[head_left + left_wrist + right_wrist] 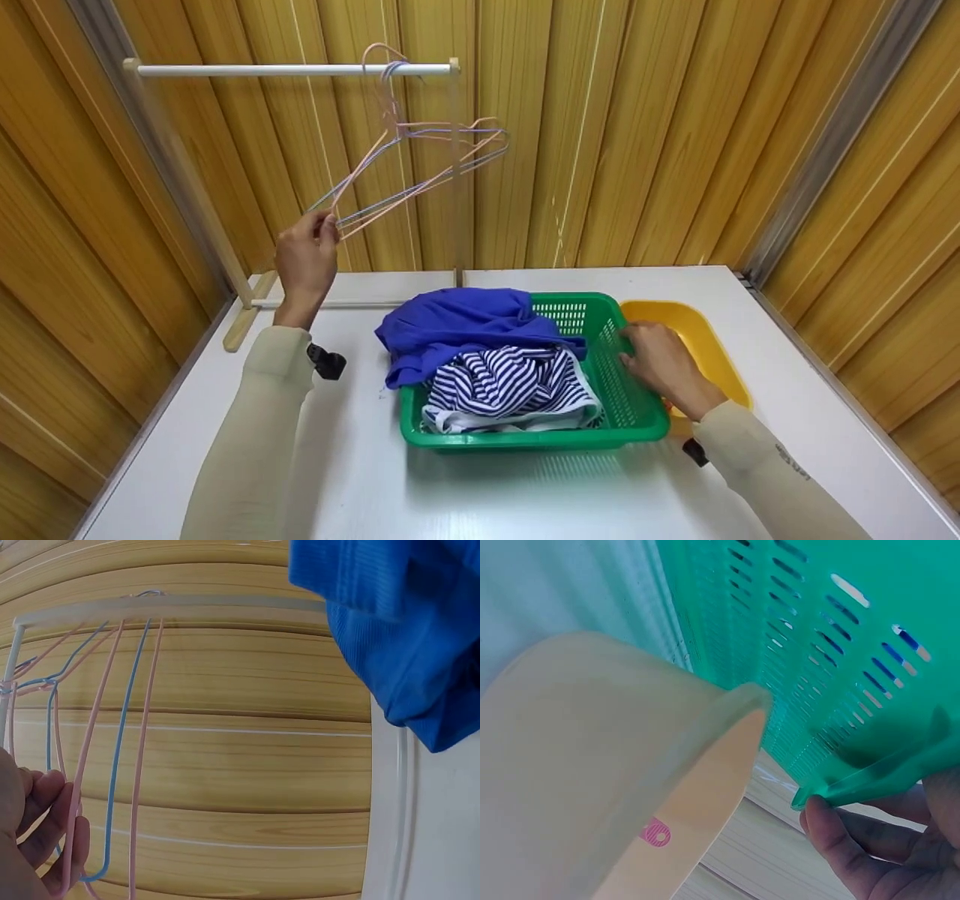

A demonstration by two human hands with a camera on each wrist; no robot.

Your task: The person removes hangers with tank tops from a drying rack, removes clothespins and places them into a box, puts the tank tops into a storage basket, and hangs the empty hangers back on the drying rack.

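Observation:
At the left, my left hand (pixel 307 255) pinches the lower corner of a pink hanger (pixel 94 716); the left wrist view shows its wire passing by the fingers. This hanger, a blue hanger (pixel 120 735) and another pink one hang bunched on the rack's white rail (pixel 292 70). My right hand (pixel 664 361) grips the right rim of a green basket (pixel 540 440), fingertips curled over the edge in the right wrist view. Inside the basket lie a crumpled blue garment (pixel 472 322), draped over the left rim, and a navy-and-white striped garment (pixel 502 386).
A yellow tub (pixel 712 352) stands close against the basket's right side. The wooden rack foot (pixel 241 330) rests at the back left of the white table (pixel 360 480). Yellow wood-patterned panels (pixel 622 150) enclose the table behind and on both sides.

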